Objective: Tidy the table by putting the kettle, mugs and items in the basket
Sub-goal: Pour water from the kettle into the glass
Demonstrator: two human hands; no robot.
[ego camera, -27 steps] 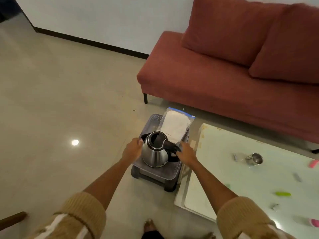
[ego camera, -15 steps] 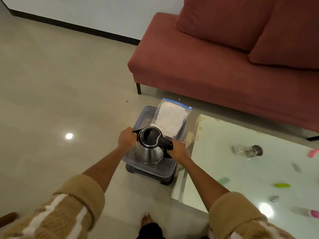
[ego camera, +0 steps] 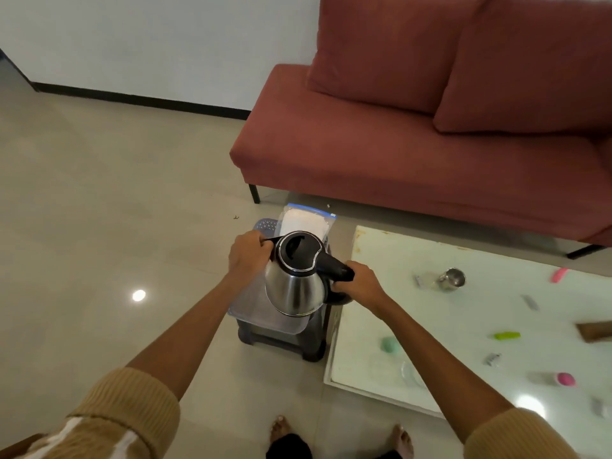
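Note:
A steel kettle (ego camera: 293, 291) with a black lid and handle hangs over the grey plastic basket (ego camera: 251, 314), which sits on a dark stool on the floor. My left hand (ego camera: 246, 258) grips the kettle's spout side and my right hand (ego camera: 359, 284) is closed on its black handle. At the back of the basket leans a clear zip bag (ego camera: 303, 221) holding something white. A small steel mug (ego camera: 452, 278) lies on the glass table (ego camera: 371, 260) to the right.
Small items lie scattered on the table: a green piece (ego camera: 506, 335), pink ones (ego camera: 565, 379), a teal one (ego camera: 389, 344), metal clips. A red sofa (ego camera: 414, 154) stands behind. My bare feet (ego camera: 280, 432) are on the tiled floor below.
The kettle, held in both hands, looks higher above the basket than before. The camera has shifted, so the sofa and table sit differently in the frame.

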